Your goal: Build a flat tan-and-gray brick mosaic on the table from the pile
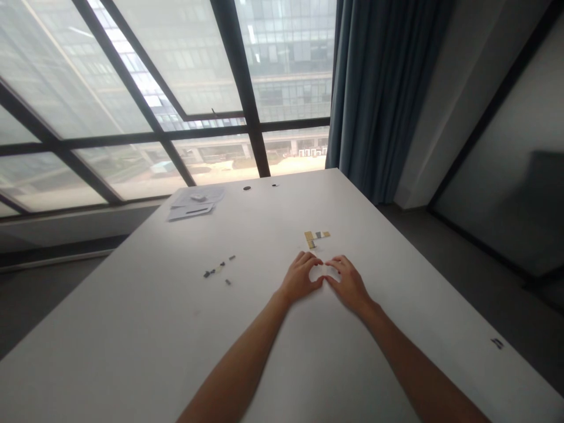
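Observation:
Both hands meet low over the white table (282, 329), fingers curled and tips almost touching. My left hand (302, 277) bends its thumb and fingers toward the middle. Facing it, my right hand (349, 283) mirrors that shape. Between the fingertips, whatever they pinch is too small or pale to make out. Just beyond the hands lie several yellow and grey flat pieces (309, 236) in an angled arrangement. Off to the left, several small dark pieces (214, 271) are scattered on the tabletop.
Papers (194, 205) with a small white object on them lie at the far left of the table. Two dark round spots (247, 188) show near the far edge. A small black item (497, 343) rests by the right edge. A blue curtain (379, 88) hangs beside the windows.

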Motion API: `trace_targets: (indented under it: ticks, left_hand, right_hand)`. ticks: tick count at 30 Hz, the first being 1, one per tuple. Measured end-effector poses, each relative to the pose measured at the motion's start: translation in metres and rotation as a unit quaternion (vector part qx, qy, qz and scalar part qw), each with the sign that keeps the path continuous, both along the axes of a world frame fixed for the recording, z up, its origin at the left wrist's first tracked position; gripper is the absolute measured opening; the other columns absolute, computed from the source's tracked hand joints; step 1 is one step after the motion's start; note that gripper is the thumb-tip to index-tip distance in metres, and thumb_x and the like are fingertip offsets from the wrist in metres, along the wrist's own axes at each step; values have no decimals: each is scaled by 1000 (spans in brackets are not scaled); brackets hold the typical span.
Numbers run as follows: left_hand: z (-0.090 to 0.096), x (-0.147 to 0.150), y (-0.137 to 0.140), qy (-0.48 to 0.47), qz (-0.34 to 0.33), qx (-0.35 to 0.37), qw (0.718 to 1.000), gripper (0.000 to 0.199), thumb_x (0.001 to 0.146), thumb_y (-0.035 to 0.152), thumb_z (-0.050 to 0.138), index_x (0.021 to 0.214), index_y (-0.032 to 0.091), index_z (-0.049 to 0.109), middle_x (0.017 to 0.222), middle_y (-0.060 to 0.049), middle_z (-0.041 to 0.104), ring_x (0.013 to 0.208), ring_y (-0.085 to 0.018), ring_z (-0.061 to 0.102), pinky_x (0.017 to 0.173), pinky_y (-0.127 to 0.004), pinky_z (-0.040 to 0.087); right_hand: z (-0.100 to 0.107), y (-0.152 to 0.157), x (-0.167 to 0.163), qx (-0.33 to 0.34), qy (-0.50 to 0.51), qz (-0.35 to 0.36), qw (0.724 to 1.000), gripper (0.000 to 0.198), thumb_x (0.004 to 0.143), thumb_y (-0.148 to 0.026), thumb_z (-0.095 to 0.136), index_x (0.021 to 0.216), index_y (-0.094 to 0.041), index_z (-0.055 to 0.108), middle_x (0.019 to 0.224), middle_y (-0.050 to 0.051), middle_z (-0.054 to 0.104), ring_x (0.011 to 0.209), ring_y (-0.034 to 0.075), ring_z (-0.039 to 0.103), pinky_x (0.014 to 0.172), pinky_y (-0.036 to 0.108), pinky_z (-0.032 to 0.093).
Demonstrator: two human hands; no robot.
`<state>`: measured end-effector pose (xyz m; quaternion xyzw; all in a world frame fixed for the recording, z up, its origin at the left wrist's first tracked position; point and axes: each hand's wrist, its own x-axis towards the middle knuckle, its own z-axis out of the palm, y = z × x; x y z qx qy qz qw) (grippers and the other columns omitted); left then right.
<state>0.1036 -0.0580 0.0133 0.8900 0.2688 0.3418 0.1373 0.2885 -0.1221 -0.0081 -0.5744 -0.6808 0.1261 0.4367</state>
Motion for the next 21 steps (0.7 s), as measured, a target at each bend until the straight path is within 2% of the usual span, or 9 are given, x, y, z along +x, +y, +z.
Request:
trace_targets:
  ticks: [7, 12, 16, 19, 21]
  left_hand:
    - [-3, 0, -2, -26, 30, -11, 999, 28, 77, 19, 72, 103, 22, 62, 104, -6, 63, 103, -23, 54, 92, -38, 50]
    - [-4, -2, 0, -33, 52, -19, 998, 28, 76, 19, 72, 103, 23, 63, 103, -6, 63, 103, -23, 55, 92, -38, 49]
    - [-5, -1, 1, -40, 59, -26, 997, 29, 76, 17, 72, 103, 23, 63, 103, -5, 63, 102, -23, 55, 92, -38, 49]
    - [-8, 0, 2, -45, 70, -28, 996, 30, 76, 18, 73, 104, 23, 64, 102, -5, 63, 102, -23, 55, 92, -38, 49]
    - [-9, 0, 2, -49, 81, -27, 995, 31, 77, 18, 72, 106, 23, 64, 102, -5, 63, 101, -23, 55, 92, -38, 49]
  right_hand:
    - [18, 8, 4, -6, -42, 33, 999, 32, 79, -16, 70, 110, -23, 70, 113, 6, 61, 107, 22, 60, 96, 38, 50]
    - [29, 19, 12, -7, -63, 96, 993, 34, 78, -17, 72, 111, -25, 70, 115, 5, 61, 107, 21, 60, 96, 36, 49]
    - [27, 29, 20, -18, -47, 135, 990, 31, 79, -21, 73, 110, -24, 70, 101, 2, 64, 88, 17, 62, 82, 30, 50]
    - [21, 36, 23, -33, -36, 142, 989, 29, 80, -23, 72, 109, -22, 70, 84, -1, 62, 69, 13, 54, 67, 25, 45]
    - [17, 41, 23, -42, -24, 145, 988, 30, 79, -23, 72, 109, -21, 71, 78, -3, 61, 63, 11, 48, 62, 23, 42]
